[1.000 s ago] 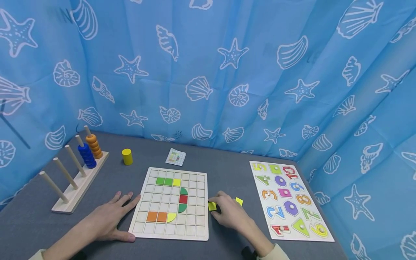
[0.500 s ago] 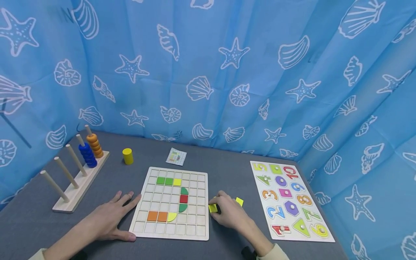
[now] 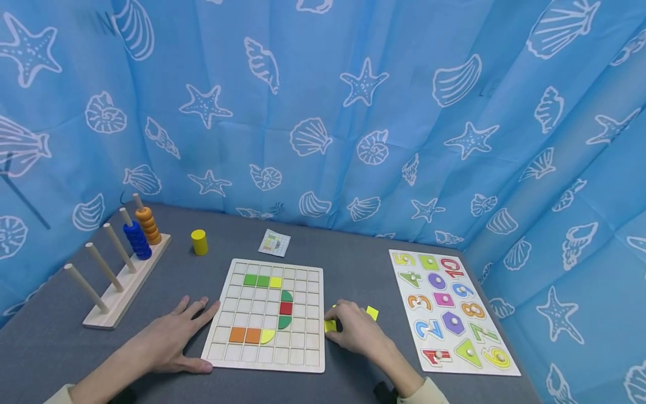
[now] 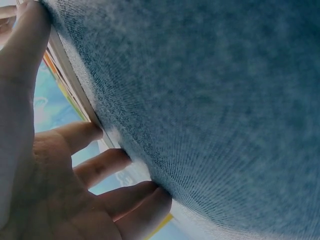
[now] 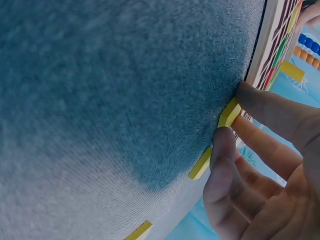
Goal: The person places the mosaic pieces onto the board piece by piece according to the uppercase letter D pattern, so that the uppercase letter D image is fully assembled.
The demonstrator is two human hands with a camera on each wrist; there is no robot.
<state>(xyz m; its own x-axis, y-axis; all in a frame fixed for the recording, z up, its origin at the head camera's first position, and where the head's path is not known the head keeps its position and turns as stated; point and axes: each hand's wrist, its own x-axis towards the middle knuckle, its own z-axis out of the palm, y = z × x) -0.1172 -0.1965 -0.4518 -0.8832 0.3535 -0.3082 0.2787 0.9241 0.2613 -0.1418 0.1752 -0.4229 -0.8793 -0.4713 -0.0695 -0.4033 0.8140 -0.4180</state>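
Note:
A white grid board [image 3: 298, 356] lies in the middle of the head view, bearing green, yellow, red and orange tiles. To its left, my left hand [image 3: 174, 343] rests on the table with fingers spread, index fingertip and thumb at the board's edge. Just off the board's right side, my right hand [image 3: 359, 330] pinches a yellow tile [image 5: 229, 113] at table level. Close beside those fingers in the right wrist view is a second yellow tile [image 5: 201, 163]. Another yellow tile [image 3: 372, 312] shows past the knuckles in the head view. My palm hides part of these pieces.
A small pattern card [image 3: 274, 243] lies behind the board. At the left stand a yellow cylinder [image 3: 199, 242] and a peg rack [image 3: 115, 294] with blue and orange beads. A number and shape puzzle [image 3: 449, 314] lies at the right, and a blue curtain [image 3: 323, 185] hangs behind.
My hands hold nearly the same places. The head view has shifted very slightly; the tiles on the board have not moved.

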